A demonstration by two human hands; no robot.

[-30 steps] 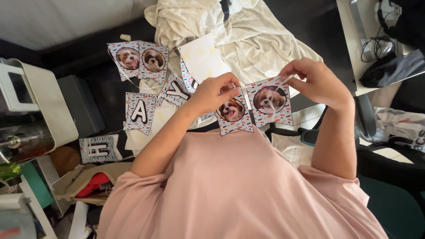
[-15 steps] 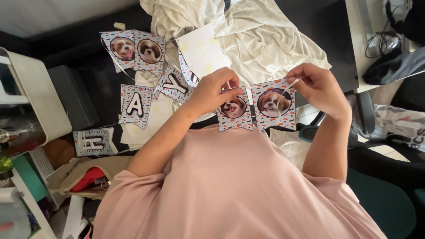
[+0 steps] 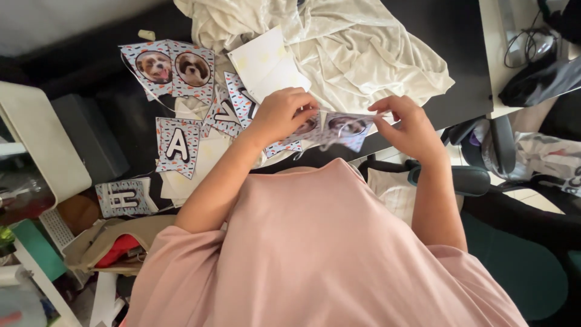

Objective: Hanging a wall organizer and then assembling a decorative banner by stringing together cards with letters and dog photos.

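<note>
Banner flags (image 3: 339,128) with dog pictures sit between our two hands, held just above the near edge of the black worktop (image 3: 448,36); we take that worktop as our landmark throughout; the pair of flags is tilted and a little blurred, so we cannot make out the string that joins them. Our left hand (image 3: 281,114) has its fingers (image 3: 302,109) pinched on the left flag, which the hand partly covers; our right hand (image 3: 411,127) has its fingers (image 3: 387,109) closed on the outer edge of the right flag; both hands are over the near edge of the worktop, close to our pink shirt (image 3: 315,248).

On the worktop, further in from our hands, a crumpled cream cloth (image 3: 363,48) spreads across the middle; a blank white card (image 3: 266,63) lies on the cloth's left part; left of the card two more dog flags (image 3: 172,66) lie side by side; nearer us on the worktop's left part lie letter flags (image 3: 178,145), patterned with small coloured marks, some overlapping one another; one more letter flag (image 3: 124,197) hangs off the worktop's left end. Beyond the worktop's right end stands a dark chair (image 3: 484,175); off its left end stands a pale box (image 3: 42,139).
</note>
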